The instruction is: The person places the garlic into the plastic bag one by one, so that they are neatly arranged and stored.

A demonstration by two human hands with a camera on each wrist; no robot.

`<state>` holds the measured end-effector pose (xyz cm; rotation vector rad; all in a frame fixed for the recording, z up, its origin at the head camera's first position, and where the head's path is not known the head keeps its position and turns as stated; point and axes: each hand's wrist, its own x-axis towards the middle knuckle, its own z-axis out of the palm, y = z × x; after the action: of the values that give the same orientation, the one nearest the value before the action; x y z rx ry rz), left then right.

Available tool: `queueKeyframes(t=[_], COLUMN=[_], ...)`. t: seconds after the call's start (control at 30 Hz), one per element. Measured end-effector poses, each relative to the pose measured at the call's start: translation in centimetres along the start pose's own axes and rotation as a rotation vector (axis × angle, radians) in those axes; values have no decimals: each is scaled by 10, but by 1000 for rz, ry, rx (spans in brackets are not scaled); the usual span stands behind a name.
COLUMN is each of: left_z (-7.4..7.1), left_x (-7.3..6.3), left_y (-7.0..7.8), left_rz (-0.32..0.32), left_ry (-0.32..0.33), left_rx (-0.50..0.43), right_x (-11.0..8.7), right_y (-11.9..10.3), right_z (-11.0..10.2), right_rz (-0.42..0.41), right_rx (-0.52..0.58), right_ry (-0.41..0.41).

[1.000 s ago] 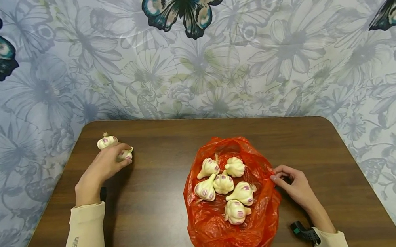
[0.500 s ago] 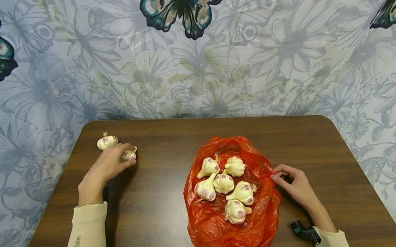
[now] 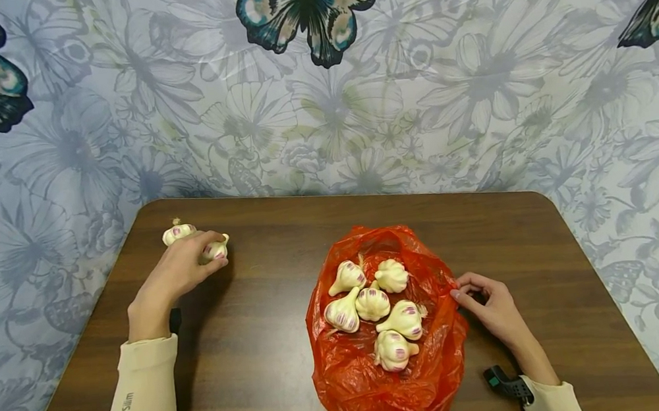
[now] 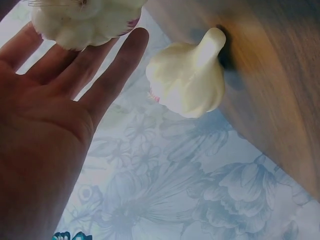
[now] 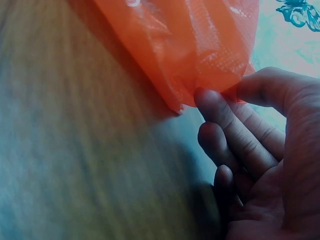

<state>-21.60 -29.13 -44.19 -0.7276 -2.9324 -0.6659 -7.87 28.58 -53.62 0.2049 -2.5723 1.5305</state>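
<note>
At the far left of the table my left hand [image 3: 172, 273] grips a white garlic bulb [image 3: 215, 249] streaked with purple, thumb and fingers around it. In the left wrist view the underside of this garlic bulb [image 4: 87, 22] shows against my fingers. Just beyond the hand, a second garlic bulb [image 3: 177, 232] rests near the table's far left corner. My right hand [image 3: 497, 312] pinches the right rim of a red plastic bag [image 3: 348, 395] between thumb and fingers. Several garlic bulbs [image 3: 373, 304] lie on the opened bag. The right wrist view shows the pinched bag edge [image 5: 200, 55] up close.
A brown wood-grain table [image 3: 262, 371] with rounded far corners carries everything. Behind it hangs a pale flowered backdrop [image 3: 357, 117] with large butterflies. A black strap with a small device [image 3: 508, 387] sits on my right wrist.
My left hand has shifted slightly right with the garlic bulb, and it now sits a little farther from the corner bulb. The right hand and the bag stay in place.
</note>
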Motion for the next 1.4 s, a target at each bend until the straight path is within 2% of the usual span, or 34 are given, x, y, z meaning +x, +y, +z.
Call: queueKeyframes(t=[0.23,0.7,1.03,1.4], left_z=[-1,-4,-4,-3], left_x=[2,4,7,3], left_y=[5,22,24,23], left_rz=[-6,8,32,27], left_ry=[-6,40,50,65], left_rx=[7,9,15,23], right_x=[1,1,5,4], right_y=[0,1,2,3], right_z=[2,3,3,5], right_rz=[4,17,7,12], right_rx=[8,-3,-26,-39], right_ry=[4,7,10,1])
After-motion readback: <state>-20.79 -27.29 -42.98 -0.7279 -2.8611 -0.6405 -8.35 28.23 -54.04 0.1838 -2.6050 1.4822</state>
